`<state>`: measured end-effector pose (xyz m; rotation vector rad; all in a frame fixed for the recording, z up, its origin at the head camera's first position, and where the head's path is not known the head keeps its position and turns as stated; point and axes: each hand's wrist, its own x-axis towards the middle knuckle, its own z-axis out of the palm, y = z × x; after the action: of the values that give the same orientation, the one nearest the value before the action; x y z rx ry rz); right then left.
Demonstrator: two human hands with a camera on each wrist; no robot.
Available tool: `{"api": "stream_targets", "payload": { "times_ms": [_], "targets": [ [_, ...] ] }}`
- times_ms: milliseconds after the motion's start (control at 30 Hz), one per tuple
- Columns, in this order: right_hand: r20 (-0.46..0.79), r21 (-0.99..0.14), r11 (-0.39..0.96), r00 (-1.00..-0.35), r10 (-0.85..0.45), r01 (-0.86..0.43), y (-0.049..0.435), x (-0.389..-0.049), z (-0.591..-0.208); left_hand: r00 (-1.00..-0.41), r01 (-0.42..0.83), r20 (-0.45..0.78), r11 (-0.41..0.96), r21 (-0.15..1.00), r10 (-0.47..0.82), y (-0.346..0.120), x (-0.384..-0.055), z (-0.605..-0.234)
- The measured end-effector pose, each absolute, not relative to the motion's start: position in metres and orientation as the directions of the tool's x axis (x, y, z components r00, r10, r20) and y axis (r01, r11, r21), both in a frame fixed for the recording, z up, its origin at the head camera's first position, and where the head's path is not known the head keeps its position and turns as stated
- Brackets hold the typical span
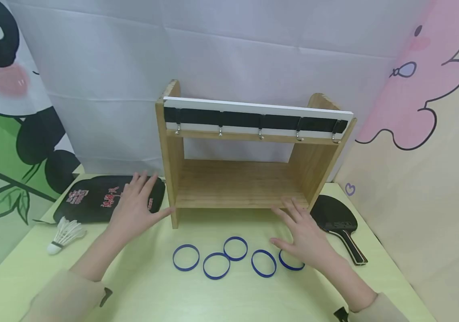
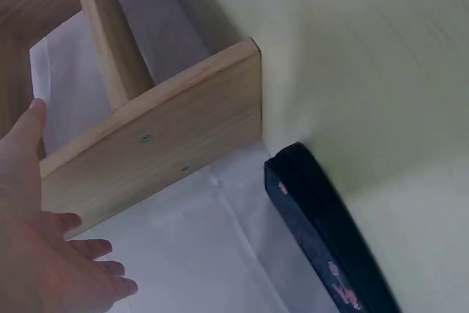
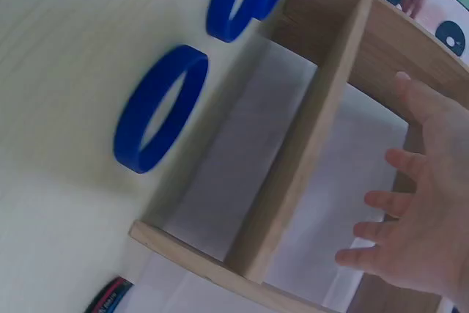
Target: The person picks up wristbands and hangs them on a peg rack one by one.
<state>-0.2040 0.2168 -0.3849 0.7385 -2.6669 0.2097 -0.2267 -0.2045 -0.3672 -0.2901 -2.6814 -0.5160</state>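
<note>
A wooden shelf (image 1: 233,183) stands at the middle of the table, with a white and black hook strip (image 1: 237,117) across its upper front. My left hand (image 1: 134,208), fingers spread, is beside the shelf's left side and overlaps the black case in the head view. In the left wrist view, the left thumb reaches toward the shelf's side panel (image 2: 168,133). Fingers apart, my right hand (image 1: 307,235) is near the shelf's lower right front corner and holds nothing. It partly covers one of several blue rings (image 1: 264,264) lying in front of the shelf.
A black case with red lettering (image 1: 92,201) lies at the left rear, with a shuttlecock (image 1: 65,236) in front of it. At the right, a black table tennis paddle (image 1: 335,214) lies near the table edge. Printed cloth (image 1: 237,53) hangs behind the table.
</note>
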Motion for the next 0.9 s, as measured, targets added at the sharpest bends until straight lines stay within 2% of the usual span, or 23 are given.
{"api": "stream_targets", "payload": {
  "times_ms": [200, 467, 667, 900],
  "targets": [
    [0.35, -0.137, 0.77, -0.757, -0.551, -0.623, 0.209, -0.21, -0.405, -0.911, 0.278, 0.401, 0.861, 0.426, 0.096, -0.201, -0.248, -0.379],
    [0.121, -0.254, 0.734, -0.773, -0.623, -0.63, 0.204, -0.214, -0.429, -0.916, 0.278, 0.397, 0.798, 0.535, 0.053, -0.199, -0.266, -0.397],
    [0.034, -0.243, 0.719, -0.746, -0.665, -0.651, 0.202, -0.219, -0.434, -0.894, 0.353, 0.438, 0.75, 0.559, 0.095, -0.196, -0.275, -0.41],
    [0.042, -0.216, 0.636, -0.658, -0.752, -0.74, 0.205, -0.231, -0.442, -0.832, 0.481, 0.536, 0.671, 0.564, 0.146, -0.192, -0.279, -0.419]
  ]
}}
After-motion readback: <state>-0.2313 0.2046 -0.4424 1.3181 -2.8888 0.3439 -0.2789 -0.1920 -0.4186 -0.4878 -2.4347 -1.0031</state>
